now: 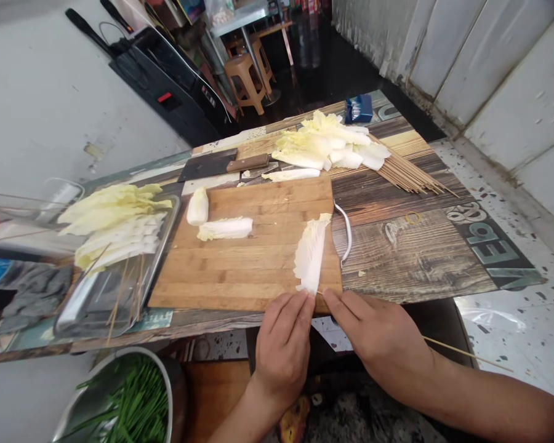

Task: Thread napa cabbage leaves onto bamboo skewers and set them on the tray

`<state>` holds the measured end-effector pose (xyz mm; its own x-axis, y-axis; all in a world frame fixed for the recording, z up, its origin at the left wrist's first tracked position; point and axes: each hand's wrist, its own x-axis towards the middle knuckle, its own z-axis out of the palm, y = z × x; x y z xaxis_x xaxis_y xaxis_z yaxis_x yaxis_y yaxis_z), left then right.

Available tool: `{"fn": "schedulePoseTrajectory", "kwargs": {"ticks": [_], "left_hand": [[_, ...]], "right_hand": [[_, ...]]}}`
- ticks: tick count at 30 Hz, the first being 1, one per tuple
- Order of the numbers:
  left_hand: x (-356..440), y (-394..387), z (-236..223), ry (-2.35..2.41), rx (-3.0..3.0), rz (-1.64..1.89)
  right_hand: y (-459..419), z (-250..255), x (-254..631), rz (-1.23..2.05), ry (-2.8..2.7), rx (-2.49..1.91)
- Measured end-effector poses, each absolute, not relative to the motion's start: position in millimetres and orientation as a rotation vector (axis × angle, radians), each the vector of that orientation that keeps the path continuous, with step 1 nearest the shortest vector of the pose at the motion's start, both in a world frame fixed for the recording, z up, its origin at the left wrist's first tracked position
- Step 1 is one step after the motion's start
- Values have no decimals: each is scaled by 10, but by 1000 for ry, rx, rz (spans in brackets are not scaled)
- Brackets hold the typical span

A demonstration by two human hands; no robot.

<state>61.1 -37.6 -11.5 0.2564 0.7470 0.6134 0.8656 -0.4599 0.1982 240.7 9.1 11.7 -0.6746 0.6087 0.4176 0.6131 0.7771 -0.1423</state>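
My left hand (286,344) is closed on the lower end of a pale napa cabbage leaf (312,255), which lies at the right side of a wooden cutting board (231,271). Close beside it, my right hand (378,332) pinches a thin bamboo skewer (466,353). The skewer's tip is at the leaf's base, and its long end sticks out behind my right wrist. I cannot tell how far the tip is in the leaf. Two smaller cabbage pieces, one upright (197,207) and one lying flat (226,228), rest at the board's upper left.
Behind the board are a cleaver (210,165), a pile of cabbage leaves (327,143), a bundle of skewers (410,169) and a blue box (359,109). At left, a metal tray (159,264) holds skewered leaves (120,231). Below it stands a pot (170,375) of green vegetables.
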Motion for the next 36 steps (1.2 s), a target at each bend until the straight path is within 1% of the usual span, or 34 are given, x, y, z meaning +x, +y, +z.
{"fn": "schedulePoseTrajectory", "kwargs": {"ticks": [4, 8, 13, 18, 20, 24, 28, 31, 33, 36], "left_hand": [[616, -374, -155, -1537, -2326, -1005], [637, -394, -174, -1535, -2292, -1043], [556, -426, 53, -1464, -2047, -1118], [377, -239, 398, -1487, -1807, -1149], [358, -131, 515, -1617, -1819, -1264], [443, 5, 720, -1984, -1972, -1621], [568, 58, 845, -2317, -2272, -2056], [608, 93, 856, -2485, -2289, -2368], [605, 111, 843, -2537, -2352, -2379], [583, 157, 834, -2575, -2540, -2281]], "right_hand": [[85, 202, 2268, -49, -2564, -1073], [78, 267, 2340, -54, -2596, -1151], [281, 433, 2638, 168, -2430, -998], [590, 774, 2736, 442, -2207, -916], [650, 913, 2721, 586, -2169, -886], [652, 1071, 2685, 803, -2146, -885], [636, 1063, 2675, 872, -2156, -861], [647, 1026, 2696, 919, -2167, -854], [647, 1012, 2723, 938, -2196, -854], [661, 1004, 2766, 946, -2224, -831]]}}
